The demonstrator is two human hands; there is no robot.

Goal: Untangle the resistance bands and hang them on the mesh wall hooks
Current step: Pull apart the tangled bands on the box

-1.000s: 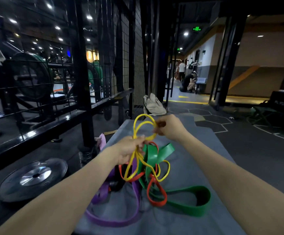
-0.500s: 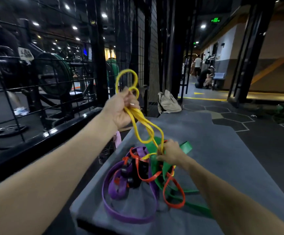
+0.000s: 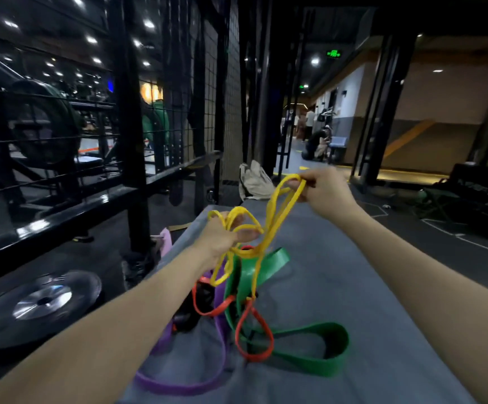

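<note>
Head view: both hands over the grey mat (image 3: 339, 287). Left hand (image 3: 222, 234) at frame centre, fingers curled round several loops of the yellow band (image 3: 269, 225), thumb pressed on them. Right hand (image 3: 326, 189) at 1 o'clock from the left, higher up, fingertips pinching the yellow band's far loop; two strands run taut between the hands. Yellow tail drops at 6 o'clock into the pile on the mat: green band (image 3: 310, 363) widest, running out to 4 o'clock, orange band (image 3: 254, 336) looped across it, purple band (image 3: 178, 386) trailing to 7 o'clock. Bands cross each other; can't tell exact knots. Mesh wall (image 3: 178, 118) at 10 to 12 o'clock, well apart from the bands. Weight plate (image 3: 38, 304) on floor at 8 o'clock.
</note>
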